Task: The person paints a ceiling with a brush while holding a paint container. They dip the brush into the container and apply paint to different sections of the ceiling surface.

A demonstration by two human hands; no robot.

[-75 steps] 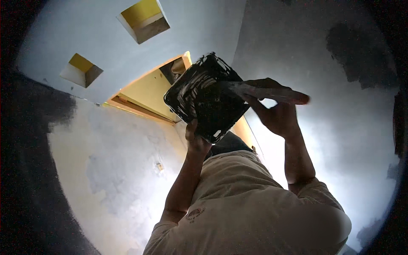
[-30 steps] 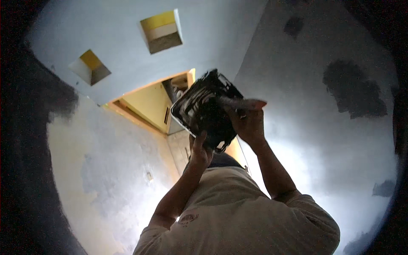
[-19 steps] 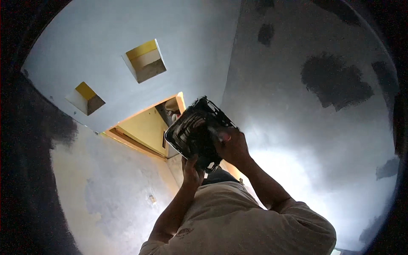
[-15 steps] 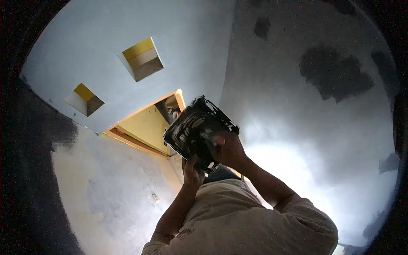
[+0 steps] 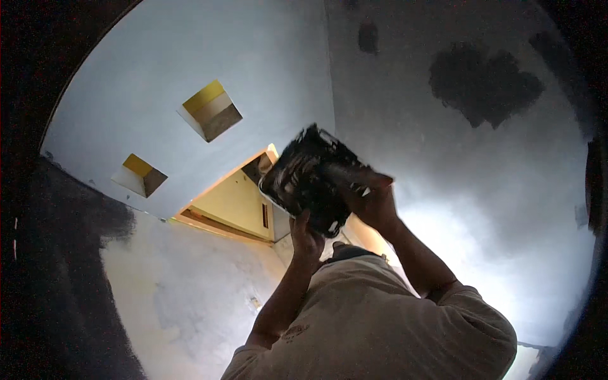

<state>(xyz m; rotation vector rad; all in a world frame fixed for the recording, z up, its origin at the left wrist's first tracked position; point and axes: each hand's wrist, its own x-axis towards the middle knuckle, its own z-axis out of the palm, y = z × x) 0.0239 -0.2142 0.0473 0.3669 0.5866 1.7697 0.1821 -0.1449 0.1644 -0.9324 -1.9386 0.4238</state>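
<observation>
A dark, paint-smeared rectangular tray (image 5: 297, 168) is held tilted in front of my chest. Several pale gaps show along its far rim. My left hand (image 5: 307, 239) grips the tray's near left edge, thumb upward and the other fingers mostly hidden beneath. At the tray's right side, over its inner face, is my right hand (image 5: 378, 204), closed, with its fingers in shadow and smeared by motion. A dark, blurred shape reaches from it across the tray; I cannot make out its kind.
A bluish-grey wall (image 5: 272, 69) has two square niches, the larger niche (image 5: 210, 111) lined yellow and white. A doorway (image 5: 234, 206) with an orange-lit frame opens beyond the tray. Dark patches (image 5: 484, 82) mark the grey wall at right. Bright light falls on the lower right.
The tray and both hands have shifted right in the view. My right hand has moved outward, toward the tray's right edge. The walls and doorway also sit differently, as the view has turned.
</observation>
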